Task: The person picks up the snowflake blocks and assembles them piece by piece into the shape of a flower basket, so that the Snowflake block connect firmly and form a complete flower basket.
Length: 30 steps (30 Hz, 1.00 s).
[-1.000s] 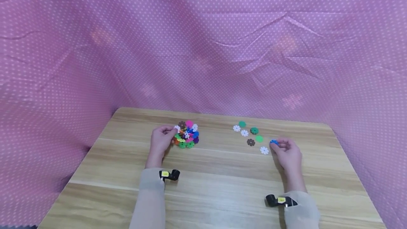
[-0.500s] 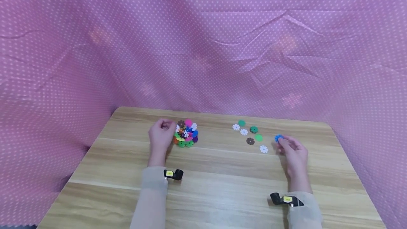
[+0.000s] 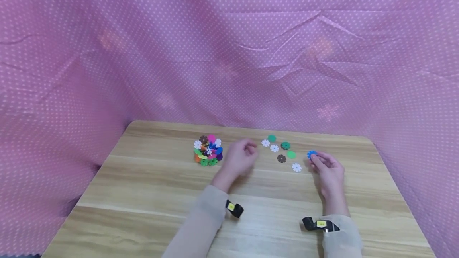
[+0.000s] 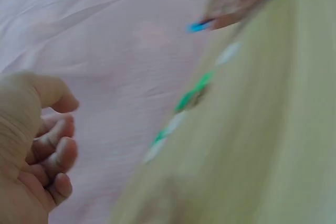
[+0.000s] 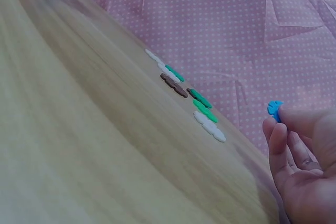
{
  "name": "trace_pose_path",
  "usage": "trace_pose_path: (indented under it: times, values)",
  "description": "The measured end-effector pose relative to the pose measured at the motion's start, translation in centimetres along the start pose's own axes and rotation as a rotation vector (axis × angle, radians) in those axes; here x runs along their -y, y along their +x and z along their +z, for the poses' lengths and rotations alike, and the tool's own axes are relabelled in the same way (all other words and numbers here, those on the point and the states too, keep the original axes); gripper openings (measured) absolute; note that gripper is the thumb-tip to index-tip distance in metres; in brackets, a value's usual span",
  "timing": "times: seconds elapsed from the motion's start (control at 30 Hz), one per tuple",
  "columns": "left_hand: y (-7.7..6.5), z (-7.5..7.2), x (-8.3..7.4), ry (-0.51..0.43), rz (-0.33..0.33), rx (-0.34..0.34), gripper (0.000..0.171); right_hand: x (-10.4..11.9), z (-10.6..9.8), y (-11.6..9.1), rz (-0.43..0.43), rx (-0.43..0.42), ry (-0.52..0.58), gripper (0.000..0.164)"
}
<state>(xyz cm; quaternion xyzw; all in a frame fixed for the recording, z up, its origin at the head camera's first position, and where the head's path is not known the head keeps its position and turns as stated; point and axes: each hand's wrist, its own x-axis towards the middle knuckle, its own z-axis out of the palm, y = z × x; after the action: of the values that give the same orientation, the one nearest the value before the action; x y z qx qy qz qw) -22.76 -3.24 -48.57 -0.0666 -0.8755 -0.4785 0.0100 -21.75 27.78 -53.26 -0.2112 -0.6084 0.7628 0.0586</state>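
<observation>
Between thumb and fingers my right hand [image 3: 330, 172] pinches a blue snowflake disc [image 3: 311, 154], held up at the right of the table. The right wrist view shows the same blue disc [image 5: 274, 109] at the fingertips. My left hand [image 3: 238, 159] is over the middle of the table with loosely curled fingers and nothing in them, as the left wrist view of the hand [image 4: 39, 140] confirms. To its left stands a ball-like cluster of joined snowflake discs [image 3: 209, 151] in many colours. Loose discs lie flat between the hands, among them a brown one [image 3: 281, 158] and a white one [image 3: 296, 167].
The wooden table [image 3: 143, 186] ends at the back against a pink dotted cloth [image 3: 229, 71], which also hangs on both sides. Further loose discs, a green one [image 3: 271, 138] and a white one [image 3: 265, 143], lie toward the back edge.
My left hand has left the cluster's left side and swung right, past it, to mid-table. The right hand, with the blue disc, moved slightly right, then a little back. The cluster stays put.
</observation>
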Motion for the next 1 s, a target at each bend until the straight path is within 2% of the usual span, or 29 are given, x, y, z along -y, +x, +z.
trace_pose_path:
  times: [0.07, 0.13, 0.23, 0.37, 0.5, 0.63, 0.77, 0.87, 1.0]
  values:
    - [0.5, 2.1, -0.4, 0.079, 0.017, 0.103, 0.030, -0.1, 0.0, 0.0, -0.003, -0.003, -0.006, 0.036]
    - [1.2, 3.9, -0.5, 0.157, 0.070, 0.186, 0.034, -0.2, 0.1, 0.1, -0.004, -0.002, -0.009, 0.037]
    - [2.0, 6.0, -0.6, 0.301, 0.151, 0.249, 0.039, -0.3, 0.2, 0.1, -0.007, 0.009, -0.010, 0.036]
    - [2.7, 7.8, -0.7, 0.500, 0.212, 0.247, 0.041, -0.4, 0.3, 0.1, -0.019, 0.015, -0.011, 0.033]
    - [3.0, 8.8, -0.8, 0.594, 0.227, 0.220, 0.039, -0.4, 0.2, 0.2, -0.032, 0.010, -0.012, 0.035]
    - [2.7, 9.0, -0.9, 0.583, 0.217, 0.196, 0.031, -0.5, 0.2, 0.2, -0.035, 0.023, -0.019, 0.040]
    - [2.4, 8.7, -0.8, 0.516, 0.177, 0.219, 0.025, -0.4, 0.4, 0.0, -0.034, 0.033, -0.040, 0.041]
    - [2.1, 8.3, -0.4, 0.416, 0.156, 0.241, 0.021, -0.5, 0.6, -0.2, -0.041, 0.038, -0.033, 0.039]
    - [1.4, 7.5, 0.4, 0.215, 0.112, 0.244, 0.012, -0.6, 0.8, -0.3, -0.054, 0.042, -0.013, 0.035]
